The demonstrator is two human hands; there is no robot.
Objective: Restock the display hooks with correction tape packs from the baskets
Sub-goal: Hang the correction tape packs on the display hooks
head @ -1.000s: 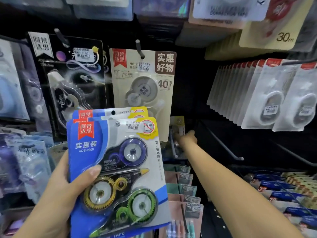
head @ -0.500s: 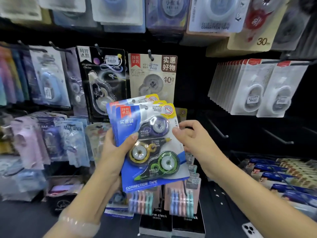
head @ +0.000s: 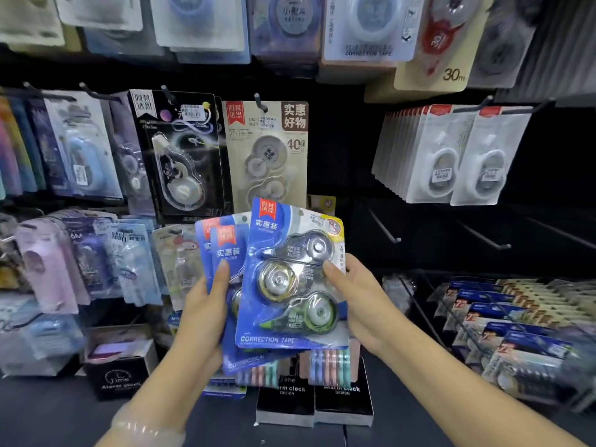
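1. Right hand [head: 358, 298] grips the front blue pack [head: 290, 279] by its right edge, thumb on the face; the pack sits tilted, in front of the display and off any hook.
2. Left hand [head: 200, 304] holds the other blue packs [head: 222, 253] fanned out just behind it, thumb pressed on top.
3. Two bare hooks [head: 385, 227] stick out of the dark panel to the right.
4. A beige pack [head: 267, 156] hangs just above.

1. You're in a stationery shop: dark display wall [head: 348, 150] packed with carded correction tape packs [head: 267, 156] on hooks [head: 385, 229].
2. Price stickers [head: 192, 112] on packs, boxed alarm clocks [head: 314, 401] stocked below.
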